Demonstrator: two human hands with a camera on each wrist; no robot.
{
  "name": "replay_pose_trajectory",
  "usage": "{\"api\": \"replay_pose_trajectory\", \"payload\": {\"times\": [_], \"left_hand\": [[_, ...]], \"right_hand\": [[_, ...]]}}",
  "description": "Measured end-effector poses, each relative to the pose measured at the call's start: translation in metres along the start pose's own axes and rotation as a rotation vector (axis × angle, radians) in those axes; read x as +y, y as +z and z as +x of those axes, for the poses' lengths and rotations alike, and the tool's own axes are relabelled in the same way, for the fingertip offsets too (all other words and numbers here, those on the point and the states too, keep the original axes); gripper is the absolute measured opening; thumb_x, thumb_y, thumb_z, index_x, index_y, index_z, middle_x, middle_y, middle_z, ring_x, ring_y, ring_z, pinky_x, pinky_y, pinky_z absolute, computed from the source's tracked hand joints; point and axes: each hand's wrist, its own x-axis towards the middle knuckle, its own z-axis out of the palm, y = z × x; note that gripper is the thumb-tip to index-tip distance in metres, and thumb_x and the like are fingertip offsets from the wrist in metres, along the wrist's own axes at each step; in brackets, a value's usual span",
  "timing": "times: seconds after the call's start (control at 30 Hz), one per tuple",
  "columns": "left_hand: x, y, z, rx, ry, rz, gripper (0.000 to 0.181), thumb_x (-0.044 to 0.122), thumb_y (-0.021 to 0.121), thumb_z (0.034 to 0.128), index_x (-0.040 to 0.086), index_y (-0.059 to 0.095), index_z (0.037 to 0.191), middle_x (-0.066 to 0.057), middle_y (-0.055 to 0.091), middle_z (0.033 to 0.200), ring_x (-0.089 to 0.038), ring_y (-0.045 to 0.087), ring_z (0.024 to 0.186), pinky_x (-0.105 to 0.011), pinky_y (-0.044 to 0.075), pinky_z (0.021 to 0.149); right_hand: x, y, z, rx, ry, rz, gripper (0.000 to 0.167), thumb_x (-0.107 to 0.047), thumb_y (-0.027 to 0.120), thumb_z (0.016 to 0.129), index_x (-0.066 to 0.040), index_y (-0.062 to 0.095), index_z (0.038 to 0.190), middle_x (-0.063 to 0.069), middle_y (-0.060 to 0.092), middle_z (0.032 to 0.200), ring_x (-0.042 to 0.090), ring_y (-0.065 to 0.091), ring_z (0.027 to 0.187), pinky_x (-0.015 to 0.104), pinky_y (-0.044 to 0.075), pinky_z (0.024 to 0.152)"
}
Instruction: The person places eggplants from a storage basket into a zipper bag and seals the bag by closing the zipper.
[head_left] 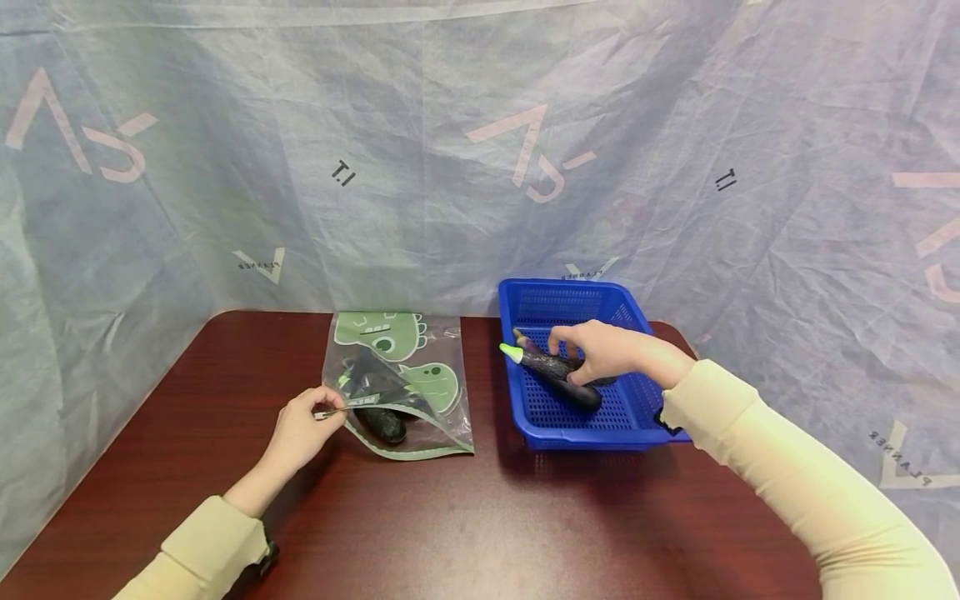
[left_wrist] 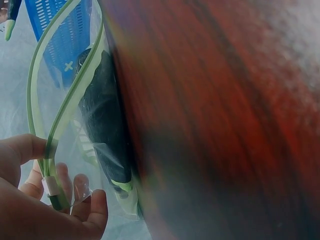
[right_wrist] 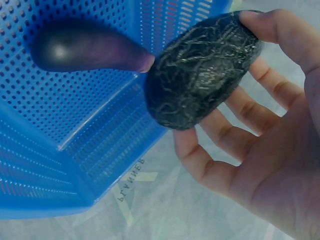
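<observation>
My left hand (head_left: 306, 427) pinches the corner of a clear zip bag (head_left: 437, 385) at its slider, and the mouth gapes. Inside the bag lies a dark, long vegetable (left_wrist: 104, 112) with a light green end. Over the blue basket (head_left: 525, 433), my right hand (head_left: 606, 348) grips another dark, long vegetable (right_wrist: 202, 70) covered in pale veins; its bright green tip (head_left: 512, 352) points left in the head view. The thumb and fingertips meet its sides. A smooth purple eggplant (right_wrist: 75, 47) rests in the basket, partly hidden in the head view.
The bag and basket stand near the back of a reddish-brown table (head_left: 435, 525), with the basket to the right. A grey printed cloth (head_left: 420, 225) hangs behind and along the sides. Green cartoon prints cover the bag.
</observation>
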Motion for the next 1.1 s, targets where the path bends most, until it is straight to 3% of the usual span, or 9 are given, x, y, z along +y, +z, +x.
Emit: {"api": "replay_pose_trajectory", "payload": {"times": [0.47, 1.1], "left_hand": [[0.002, -0.001, 0.0, -0.01, -0.007, -0.01, 0.009, 0.005, 0.068, 0.0754, 0.011, 0.062, 0.08, -0.007, 0.063, 0.089, -0.026, 0.062, 0.085, -0.039, 0.046, 0.074], [0.002, -0.003, -0.001, -0.01, -0.006, -0.015, 0.009, 0.005, 0.068, 0.0749, 0.01, 0.061, 0.08, -0.008, 0.063, 0.09, -0.027, 0.062, 0.085, -0.041, 0.047, 0.075]], "right_hand": [[-0.022, 0.006, 0.005, 0.175, -0.055, 0.003, 0.036, -0.019, 0.072, 0.078, -0.017, 0.055, 0.111, 0.004, 0.057, 0.09, 0.016, 0.05, 0.071, 0.027, 0.041, 0.058], [-0.049, 0.025, 0.017, 0.375, -0.093, -0.1, 0.035, -0.028, 0.071, 0.074, -0.025, 0.055, 0.106, -0.008, 0.048, 0.081, 0.011, 0.047, 0.071, 0.027, 0.037, 0.055]]}}
